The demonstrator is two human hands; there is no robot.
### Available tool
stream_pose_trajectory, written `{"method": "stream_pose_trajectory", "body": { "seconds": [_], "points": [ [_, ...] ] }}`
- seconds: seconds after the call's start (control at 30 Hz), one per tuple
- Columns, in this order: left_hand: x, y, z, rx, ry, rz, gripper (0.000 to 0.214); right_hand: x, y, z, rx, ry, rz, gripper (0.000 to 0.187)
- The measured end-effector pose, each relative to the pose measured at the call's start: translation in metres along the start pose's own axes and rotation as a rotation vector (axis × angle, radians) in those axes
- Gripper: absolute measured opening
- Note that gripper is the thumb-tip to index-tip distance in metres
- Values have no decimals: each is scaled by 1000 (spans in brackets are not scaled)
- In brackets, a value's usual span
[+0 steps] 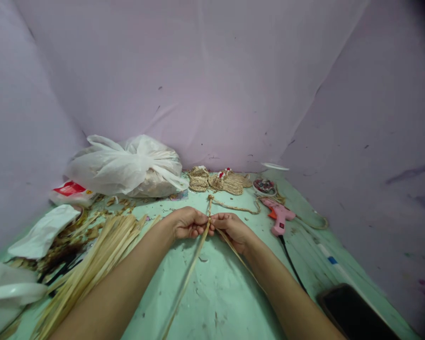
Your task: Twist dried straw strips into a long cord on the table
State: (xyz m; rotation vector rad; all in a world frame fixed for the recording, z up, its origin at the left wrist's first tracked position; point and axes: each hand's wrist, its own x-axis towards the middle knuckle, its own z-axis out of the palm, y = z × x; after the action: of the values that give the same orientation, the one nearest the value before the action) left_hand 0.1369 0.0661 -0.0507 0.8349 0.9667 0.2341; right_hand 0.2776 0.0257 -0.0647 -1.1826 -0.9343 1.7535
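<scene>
Both hands meet over the middle of the table, pinching a braided cord of dried plant fibre [210, 206]. My left hand [189, 223] is closed on the cord's near end from the left. From the right, my right hand [232, 229] is closed on it too, fingertips almost touching the left ones. Two loose fibre strands run down from the fingers, the left strand [186, 283] toward the front edge and the other along my right forearm. Beyond the hands, the braid reaches a small knot and bends off right toward a pink glue gun [280, 215].
On the left lie a bundle of dry fibre strips [102, 250], a white cloth [44, 231] and a stuffed white plastic bag [127, 165]. Woven fibre pieces [230, 182] and a small bowl [264, 186] stand at the back. A dark phone [354, 311] lies front right.
</scene>
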Motion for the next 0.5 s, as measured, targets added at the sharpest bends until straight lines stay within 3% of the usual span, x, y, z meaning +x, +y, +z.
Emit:
{"method": "stream_pose_trajectory", "body": {
  "seconds": [0.2, 0.37, 0.5],
  "points": [
    [-1, -2, 5, 40, 65, 28, 13, -2, -1, 1, -12, 37, 4, 11],
    [-6, 1, 16, 337, 266, 130, 13, -3, -1, -4, -185, 69, -23, 12],
    [-8, 2, 23, 541, 395, 131, 14, -3, -3, -7, -263, 71, 28, 11]
  ]
}}
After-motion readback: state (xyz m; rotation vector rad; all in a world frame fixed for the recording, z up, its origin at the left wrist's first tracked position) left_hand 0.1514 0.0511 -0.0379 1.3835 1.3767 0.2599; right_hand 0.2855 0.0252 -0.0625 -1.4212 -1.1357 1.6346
